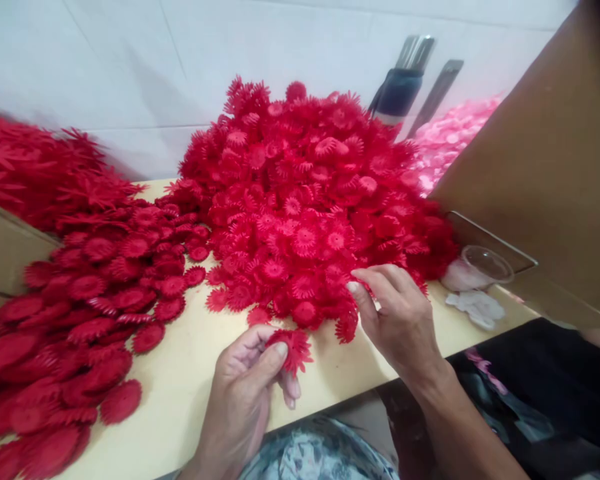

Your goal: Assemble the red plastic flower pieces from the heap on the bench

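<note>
Thumb and fingers of the left hand (247,380) pinch a red flower cutout (297,351) over the cream tabletop (175,380), just in front of a tall heap of red flowers (300,193). The right hand (403,320) is apart from it, thumb and forefinger close together at the heap's edge — whether they grip a piece, I cannot tell. Fringed red discs (87,287) spread leftward; a dark-blue flask (401,90) stands behind — tilted in view.
</note>
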The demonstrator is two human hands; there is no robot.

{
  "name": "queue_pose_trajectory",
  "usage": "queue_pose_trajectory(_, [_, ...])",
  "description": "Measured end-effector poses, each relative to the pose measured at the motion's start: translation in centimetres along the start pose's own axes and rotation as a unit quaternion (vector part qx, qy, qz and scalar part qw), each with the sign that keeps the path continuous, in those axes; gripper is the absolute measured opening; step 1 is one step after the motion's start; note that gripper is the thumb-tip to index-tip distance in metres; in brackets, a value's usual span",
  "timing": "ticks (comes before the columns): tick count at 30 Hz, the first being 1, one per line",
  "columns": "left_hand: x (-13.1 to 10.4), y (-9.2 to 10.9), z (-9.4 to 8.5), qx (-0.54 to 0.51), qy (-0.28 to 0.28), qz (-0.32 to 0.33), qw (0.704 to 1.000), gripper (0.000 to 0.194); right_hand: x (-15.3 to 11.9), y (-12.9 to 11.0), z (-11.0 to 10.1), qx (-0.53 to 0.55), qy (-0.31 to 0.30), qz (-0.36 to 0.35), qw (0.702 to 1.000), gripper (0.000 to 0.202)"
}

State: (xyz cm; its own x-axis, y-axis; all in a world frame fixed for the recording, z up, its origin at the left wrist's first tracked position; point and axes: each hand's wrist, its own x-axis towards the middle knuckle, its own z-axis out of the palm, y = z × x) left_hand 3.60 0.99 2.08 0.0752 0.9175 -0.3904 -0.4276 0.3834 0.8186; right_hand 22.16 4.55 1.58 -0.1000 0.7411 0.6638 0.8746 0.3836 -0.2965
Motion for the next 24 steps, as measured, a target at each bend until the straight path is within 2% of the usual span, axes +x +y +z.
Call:
queue_pose_trajectory(3, [0.2, -0.3, 0.5, 0.014, 0.000, 0.004, 1.000, 0.016, -0.4, -1.5, -0.5, 0.114, -0.024, 0.025, 0.993, 0.010])
queue_pose_trajectory(5, [0.3, -0.6, 0.7, 0.018, -0.008, 0.010, 1.000, 0.016, -0.8, -2.9, -0.8, 0.214, -0.094, 0.069, 0.970, 0.008])
queue_pose_trajectory(8, [0.5, -1.0, 0.9, 0.004, -0.024, 0.011, 1.000, 0.018, -1.1, -4.4, -0.9, 0.331, -0.219, 0.137, 0.908, 0.014])
queue_pose_trajectory(10, [0.5, -1.2, 0.9, -0.020, -0.036, -0.002, 0.999, 0.018, -1.2, -4.6, -0.7, 0.404, -0.259, 0.169, 0.861, 0.017])
queue_pose_trajectory(12, [0.5, -1.3, 0.9, -0.040, -0.049, -0.012, 0.998, 0.017, -1.3, -4.4, -0.5, 0.466, -0.263, 0.191, 0.823, 0.019])
queue_pose_trajectory(13, [0.4, -1.3, 0.9, -0.044, -0.052, -0.012, 0.998, 0.017, -1.5, -4.2, -0.4, 0.483, -0.255, 0.200, 0.813, 0.020])
queue_pose_trajectory(19, [0.0, -1.1, 1.0, -0.049, -0.034, -0.011, 0.998, 0.019, -2.6, -3.7, 0.0, 0.483, -0.225, 0.247, 0.809, 0.026])
queue_pose_trajectory(24, [-0.1, -1.1, 1.0, -0.040, -0.047, -0.022, 0.998, 0.019, -2.6, -3.9, -0.2, 0.517, -0.242, 0.273, 0.774, 0.028])
